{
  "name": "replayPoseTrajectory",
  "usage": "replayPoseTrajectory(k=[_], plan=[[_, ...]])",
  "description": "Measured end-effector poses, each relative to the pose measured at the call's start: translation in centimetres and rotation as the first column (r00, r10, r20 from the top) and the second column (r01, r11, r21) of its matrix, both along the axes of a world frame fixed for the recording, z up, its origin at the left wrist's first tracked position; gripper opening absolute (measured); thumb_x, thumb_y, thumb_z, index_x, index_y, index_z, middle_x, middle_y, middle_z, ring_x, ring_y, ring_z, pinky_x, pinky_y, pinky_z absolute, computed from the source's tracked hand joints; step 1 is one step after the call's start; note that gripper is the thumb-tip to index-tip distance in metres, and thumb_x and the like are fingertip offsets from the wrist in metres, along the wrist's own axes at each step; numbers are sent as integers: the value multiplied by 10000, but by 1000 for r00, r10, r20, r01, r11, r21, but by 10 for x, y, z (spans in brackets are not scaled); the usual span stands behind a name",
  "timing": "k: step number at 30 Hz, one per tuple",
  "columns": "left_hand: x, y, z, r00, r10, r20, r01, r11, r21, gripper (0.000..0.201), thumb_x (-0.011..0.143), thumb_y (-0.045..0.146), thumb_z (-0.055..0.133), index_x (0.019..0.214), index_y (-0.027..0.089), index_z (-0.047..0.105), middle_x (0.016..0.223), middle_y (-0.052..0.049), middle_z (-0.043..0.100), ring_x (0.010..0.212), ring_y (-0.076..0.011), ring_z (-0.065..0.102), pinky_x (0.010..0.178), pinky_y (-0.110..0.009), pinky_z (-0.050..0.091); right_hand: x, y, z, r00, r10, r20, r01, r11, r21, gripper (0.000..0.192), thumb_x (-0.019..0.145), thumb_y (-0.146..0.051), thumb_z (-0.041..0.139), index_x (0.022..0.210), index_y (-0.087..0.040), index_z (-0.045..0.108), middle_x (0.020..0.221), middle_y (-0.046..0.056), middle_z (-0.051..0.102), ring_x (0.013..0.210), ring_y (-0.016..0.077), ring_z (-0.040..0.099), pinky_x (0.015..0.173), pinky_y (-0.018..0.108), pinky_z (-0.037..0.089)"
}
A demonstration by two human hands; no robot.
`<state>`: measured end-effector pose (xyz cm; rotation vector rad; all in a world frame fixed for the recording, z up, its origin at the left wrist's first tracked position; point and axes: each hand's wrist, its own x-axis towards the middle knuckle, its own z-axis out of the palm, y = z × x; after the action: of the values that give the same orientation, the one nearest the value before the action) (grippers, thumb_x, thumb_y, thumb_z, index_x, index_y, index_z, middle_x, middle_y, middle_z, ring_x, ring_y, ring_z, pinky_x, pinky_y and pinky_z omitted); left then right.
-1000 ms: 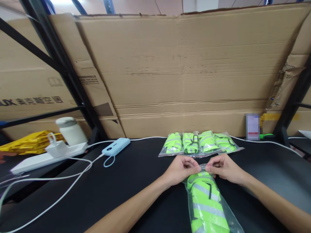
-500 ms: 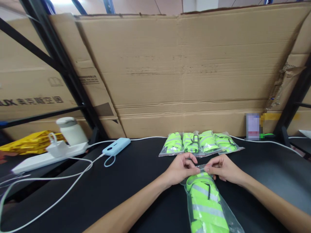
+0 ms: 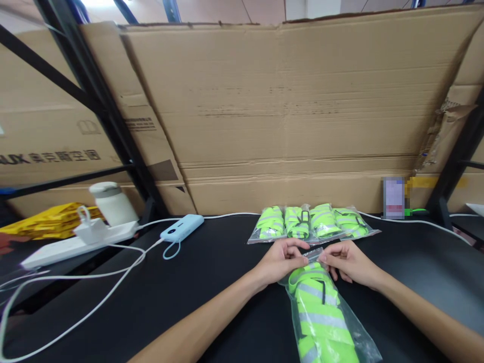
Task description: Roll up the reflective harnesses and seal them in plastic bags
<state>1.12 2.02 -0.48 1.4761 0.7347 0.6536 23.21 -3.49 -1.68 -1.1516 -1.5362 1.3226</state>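
Note:
A clear plastic bag point(image 3: 355, 335) holding a folded neon-green reflective vest point(image 3: 321, 312) lies lengthwise on the black table point(image 3: 212, 292). My left hand point(image 3: 282, 262) and my right hand point(image 3: 346, 262) pinch the bag's far open end between thumbs and fingers, fingertips close together. Just beyond my hands lies a row of several bagged green vests point(image 3: 312, 223), side by side near the cardboard wall.
A large cardboard sheet point(image 3: 287, 111) stands upright behind the table. At the left are a white power strip point(image 3: 75, 244) with a charger, a white jar point(image 3: 111, 202), a light-blue power bank point(image 3: 180, 228) and white cables point(image 3: 94, 302). Black rack posts point(image 3: 102, 111) flank the table.
My hands have drawn slightly closer together at the bag's end and shifted a little away from me. The bag has slid a bit with them.

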Motion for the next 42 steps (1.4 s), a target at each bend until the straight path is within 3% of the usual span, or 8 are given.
replayPoseTrajectory(k=[7, 17, 23, 27, 29, 36, 39, 42], plan=[[-5, 1, 3, 985, -108, -138, 121, 988, 92, 397, 713, 511, 820, 800, 126, 779, 698, -38, 697, 609, -121, 551, 620, -252, 422, -2, -2, -5, 998, 53, 39, -56, 995, 86, 423, 839, -544, 736, 732, -135, 734, 599, 7, 622, 452, 69, 498, 388, 179, 274], [-1, -7, 2, 968, -90, -234, 160, 941, 297, 402, 860, 526, 665, 757, 139, 633, 621, 25, 527, 546, -96, 409, 515, -214, 313, -4, -1, -7, 995, 86, 44, -91, 989, 116, 456, 862, -584, 697, 787, -137, 742, 643, 5, 631, 491, 84, 496, 490, 213, 387], [-2, -11, 1, 935, -67, -350, 233, 857, 460, 422, 980, 514, 491, 731, 177, 541, 624, 44, 406, 575, -113, 352, 502, -218, 262, -7, -5, -3, 994, 102, 26, -104, 987, 122, 484, 901, -625, 626, 827, -151, 686, 653, -20, 572, 507, 93, 486, 514, 230, 385], [0, -15, 5, 939, -83, -332, 251, 827, 503, 409, 1005, 506, 444, 765, 187, 532, 678, 31, 446, 616, -124, 389, 529, -220, 286, -11, -9, -1, 996, 84, -5, -83, 987, 137, 476, 915, -634, 603, 789, -175, 603, 612, -50, 500, 505, 96, 462, 507, 225, 359], [2, -18, 6, 950, -119, -289, 252, 840, 481, 423, 1006, 517, 437, 756, 184, 517, 687, 30, 443, 619, -123, 379, 538, -222, 289, -13, -11, 0, 998, 67, 1, -66, 985, 157, 477, 917, -628, 606, 771, -175, 589, 611, -51, 488, 512, 94, 443, 508, 222, 347], [7, -22, 1, 974, -151, -168, 204, 908, 366, 494, 973, 613, 463, 732, 182, 490, 660, 37, 390, 592, -117, 328, 534, -232, 265, -16, -11, 2, 999, 35, 10, -36, 987, 159, 486, 920, -625, 603, 759, -166, 594, 595, -48, 485, 494, 87, 412, 483, 217, 328], [7, -18, -2, 993, -57, -103, 94, 909, 406, 495, 977, 603, 470, 718, 182, 480, 658, 39, 368, 597, -118, 323, 545, -237, 276, -12, -9, 2, 999, 29, -24, -26, 992, 122, 481, 941, -624, 572, 770, -175, 600, 568, -59, 469, 472, 89, 418, 466, 213, 342], [6, -10, -1, 994, 104, 41, -111, 908, 403, 501, 962, 616, 498, 707, 186, 459, 660, 41, 366, 601, -118, 339, 558, -236, 294, -4, -11, 7, 987, 143, -74, -137, 988, 75, 416, 937, -573, 615, 904, -165, 690, 731, 1, 633, 653, 137, 589, 610, 238, 470]])
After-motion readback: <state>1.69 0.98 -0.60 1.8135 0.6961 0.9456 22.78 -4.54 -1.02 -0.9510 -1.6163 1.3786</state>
